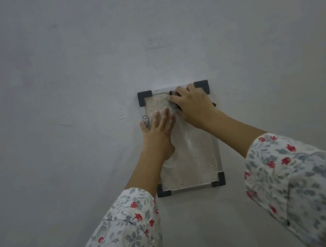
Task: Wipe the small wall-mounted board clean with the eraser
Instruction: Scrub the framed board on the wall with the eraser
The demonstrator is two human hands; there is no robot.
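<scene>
A small board [194, 161] with a silver frame and dark corner caps hangs upright on the grey wall. Its surface looks smeared and cloudy. My right hand [194, 105] presses a dark eraser [172, 100] against the board's upper part, near the top right corner; most of the eraser is hidden under my fingers. My left hand [157, 130] lies flat on the board's left side with straight fingers, holding it steady.
A small metal clip [145, 120] sits on the board's left edge beside my left thumb. The plain grey wall [63, 75] surrounds the board on all sides. Both my forearms wear floral sleeves.
</scene>
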